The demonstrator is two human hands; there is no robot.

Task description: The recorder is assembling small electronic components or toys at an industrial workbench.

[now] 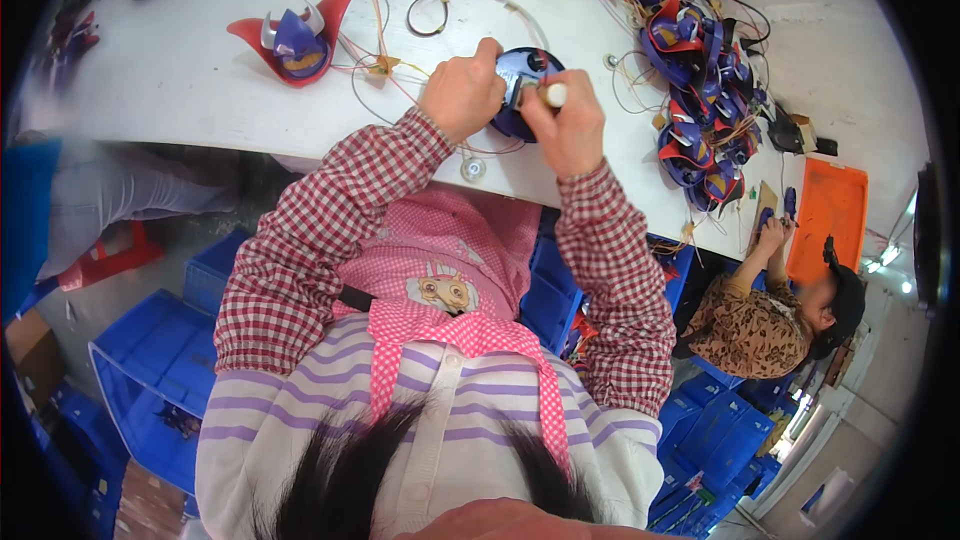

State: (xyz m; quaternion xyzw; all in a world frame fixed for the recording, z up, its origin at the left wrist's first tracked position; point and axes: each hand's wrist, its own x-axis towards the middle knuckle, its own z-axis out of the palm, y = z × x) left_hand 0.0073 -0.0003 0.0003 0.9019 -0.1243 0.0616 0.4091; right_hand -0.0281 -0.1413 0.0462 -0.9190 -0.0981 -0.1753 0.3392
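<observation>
I work at a long white table [180, 90], its near edge just in front of my apron [440, 250]. Blue crates [150, 380] stand on the floor to my left, near a red stool [110, 258] and a seated person's legs [130, 180]. Off to my right a co-worker [755, 325] in a patterned top and dark cap bends to the table, hands on small dark pieces, beside an orange tray [828, 225]. More crates are stacked below on that side.

The blue shell [513, 121] is over the table near its front edge, between my hands. My left hand [465, 92] is clamped on its left side, thumb and fingers at the rim. My right hand [568, 125] is closed round a short tool [553, 95] with a round cream end, held against the shell; my fingers hide the rest of it.

To the left, well apart from the shell, lies a red-winged, horned toy head [297, 45]. Its thin wires [385, 45] trail toward my left wrist, and a dark loop of cable [440, 0] lies beyond my hands. A small metal disc [473, 169] sits near the table's front edge. Along the right, a heap of blue-and-red toy heads [690, 70] with tangled wires fills a long strip.
</observation>
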